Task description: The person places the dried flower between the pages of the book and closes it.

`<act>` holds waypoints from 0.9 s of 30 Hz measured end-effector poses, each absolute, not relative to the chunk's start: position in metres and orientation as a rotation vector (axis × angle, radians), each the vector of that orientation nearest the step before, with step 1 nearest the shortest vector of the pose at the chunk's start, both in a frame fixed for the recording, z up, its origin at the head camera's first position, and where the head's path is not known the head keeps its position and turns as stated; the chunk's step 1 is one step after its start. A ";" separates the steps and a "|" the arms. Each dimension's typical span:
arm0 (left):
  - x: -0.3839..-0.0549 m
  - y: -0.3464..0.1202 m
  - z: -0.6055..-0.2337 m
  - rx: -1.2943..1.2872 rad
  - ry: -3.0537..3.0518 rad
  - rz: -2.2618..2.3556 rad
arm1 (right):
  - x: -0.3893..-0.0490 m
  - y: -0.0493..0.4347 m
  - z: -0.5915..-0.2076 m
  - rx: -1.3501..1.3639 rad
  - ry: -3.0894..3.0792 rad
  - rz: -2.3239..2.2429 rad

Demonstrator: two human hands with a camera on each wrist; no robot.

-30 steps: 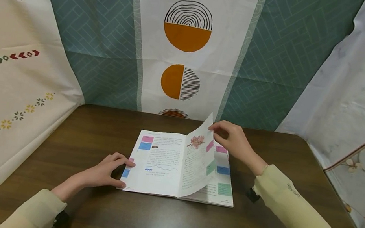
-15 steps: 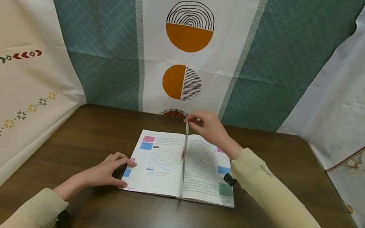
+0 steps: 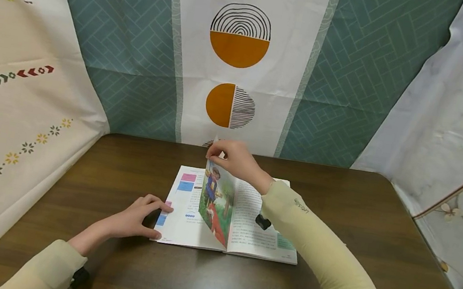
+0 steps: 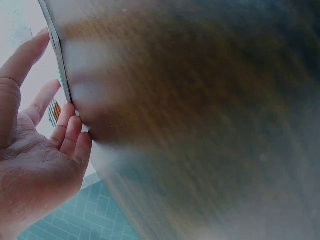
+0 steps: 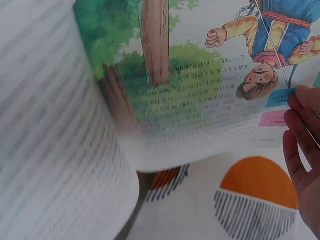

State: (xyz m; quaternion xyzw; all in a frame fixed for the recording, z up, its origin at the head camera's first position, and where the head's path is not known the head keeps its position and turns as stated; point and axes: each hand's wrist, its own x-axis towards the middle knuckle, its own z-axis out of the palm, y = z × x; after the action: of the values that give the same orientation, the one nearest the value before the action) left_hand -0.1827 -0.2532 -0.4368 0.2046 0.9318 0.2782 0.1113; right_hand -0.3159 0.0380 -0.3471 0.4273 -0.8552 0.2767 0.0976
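An open book (image 3: pixel 259 242) lies on the table, with printed text and coloured boxes along its margins. My right hand (image 3: pixel 235 159) pinches the upper outer corner of a raised page (image 3: pixel 218 203), which tilts left of the spine. In the right wrist view that page (image 5: pixel 200 95) carries a painting of trees and a figure, and the fingers of my right hand (image 5: pixel 306 142) are at its coloured margin tabs. My left hand (image 3: pixel 133 219) rests at the book's left edge, thumb and index finger on the page. In the left wrist view, its other fingers (image 4: pixel 72 132) touch the book's edge.
The dark wooden table (image 3: pixel 200 286) extends around the book. Behind it hangs a patterned cloth (image 3: pixel 341 81) in green and white, with orange circles. Pale cloths line the left (image 3: pixel 12 120) and right (image 3: pixel 462 151) sides.
My right hand has moved left with a page, carrying it from the right side past upright to a leftward tilt; its painting now shows. My left hand has stayed at the left edge.
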 end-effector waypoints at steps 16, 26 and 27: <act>-0.181 -0.254 -0.438 0.651 2.709 0.854 | -0.325 -0.021 -0.385 1.406 -2.724 0.746; -0.181 -0.256 -0.436 0.605 2.700 0.856 | -0.329 -0.046 -0.405 1.472 -2.784 0.476; -0.181 -0.257 -0.436 0.604 2.698 0.857 | -0.329 -0.048 -0.407 1.467 -2.790 0.458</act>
State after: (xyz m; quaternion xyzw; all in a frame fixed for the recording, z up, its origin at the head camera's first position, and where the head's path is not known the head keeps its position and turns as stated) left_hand -0.1809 -0.2567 -0.4358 0.2071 0.9250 0.2939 0.1233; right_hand -0.3289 -0.0479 -0.4072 0.4603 -0.8757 0.1438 -0.0218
